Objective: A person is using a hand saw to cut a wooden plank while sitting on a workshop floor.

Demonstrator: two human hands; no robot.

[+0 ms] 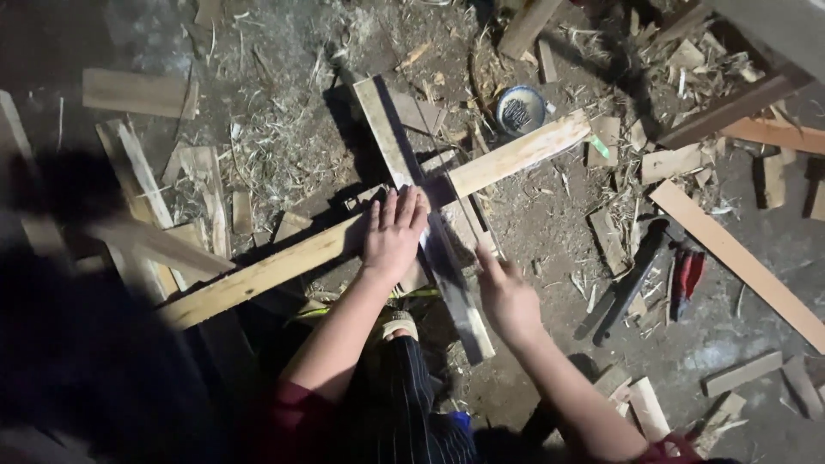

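Note:
Two planks lie crossed on the dirt floor: a long pale plank (258,277) running from lower left to upper right, and a darker plank (388,129) laid over it towards me. My left hand (394,232) presses flat, fingers spread, on the crossing. My right hand (507,296) sits beside the darker plank's right edge with fingers curled. A thin object may be pinched in it, but I cannot make it out. My sandalled foot (397,326) is just below the crossing.
A blue round tin of nails (520,110) stands behind the planks. Red-handled pliers (687,275) and a long black tool (627,288) lie at the right. Offcuts, shavings and a long board (739,258) litter the floor. A dark blurred shape (77,344) fills the lower left.

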